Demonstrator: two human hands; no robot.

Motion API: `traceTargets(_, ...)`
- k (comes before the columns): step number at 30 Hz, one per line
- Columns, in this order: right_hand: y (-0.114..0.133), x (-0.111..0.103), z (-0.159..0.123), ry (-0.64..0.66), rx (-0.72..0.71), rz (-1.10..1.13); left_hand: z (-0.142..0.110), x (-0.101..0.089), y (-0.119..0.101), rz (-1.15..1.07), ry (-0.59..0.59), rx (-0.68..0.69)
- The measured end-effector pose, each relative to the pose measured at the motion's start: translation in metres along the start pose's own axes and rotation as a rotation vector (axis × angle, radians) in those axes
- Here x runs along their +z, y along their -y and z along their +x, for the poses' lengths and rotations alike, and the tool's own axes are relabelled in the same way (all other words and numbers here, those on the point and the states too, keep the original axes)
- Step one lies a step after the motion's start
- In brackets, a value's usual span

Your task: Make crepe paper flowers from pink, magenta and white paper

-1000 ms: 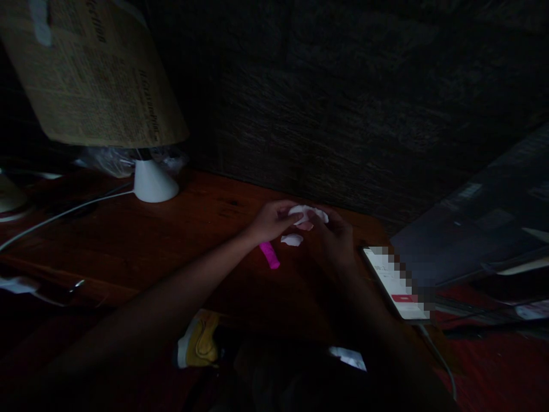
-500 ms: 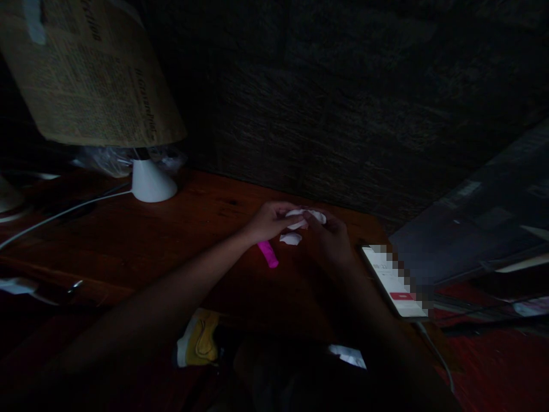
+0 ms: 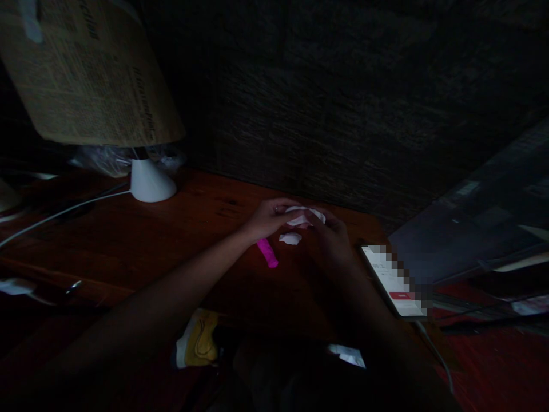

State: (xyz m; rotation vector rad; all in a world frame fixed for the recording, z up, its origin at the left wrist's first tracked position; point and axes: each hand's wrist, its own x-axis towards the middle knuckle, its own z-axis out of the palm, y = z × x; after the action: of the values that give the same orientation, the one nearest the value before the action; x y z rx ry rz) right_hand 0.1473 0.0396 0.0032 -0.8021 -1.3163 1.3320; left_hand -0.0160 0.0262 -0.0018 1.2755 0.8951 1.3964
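Between my two hands, just above the wooden table, is a crumpled piece of white paper (image 3: 300, 216). My left hand (image 3: 270, 218) pinches its left side with thumb and fingers. My right hand (image 3: 332, 232) grips its right side, the thumb on top; the fingers behind are mostly dark. A smaller torn white scrap (image 3: 290, 238) lies on the table below the hands. Beside it, close under my left wrist, rests a bright pink strip (image 3: 268, 253) of a material I cannot make out.
On the wooden table (image 3: 206, 200) stands a lamp (image 3: 152, 182) with a newsprint shade, its white cord running left. A plugged-in phone (image 3: 394, 280) lies at the right edge. Behind is a dark brick wall (image 3: 309, 103). A yellow shoe (image 3: 199, 339) is below.
The paper between my hands is slightly reshaped, its near edge more spread out. My left hand has shifted a little; the scrap and pink strip stay where they were.
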Motion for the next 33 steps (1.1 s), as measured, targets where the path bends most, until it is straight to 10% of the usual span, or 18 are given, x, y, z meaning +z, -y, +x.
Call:
traceTargets(25, -0.006, -0.002, 0.0, -0.144, -0.057, -0.117, -0.01, 0.005, -0.005, 0.683, -0.205, 0.405)
traceTargets(33, -0.006, 0.004, -0.002, -0.152, -0.012, 0.029, -0.008, 0.003, -0.003, 0.67, -0.257, 0.327)
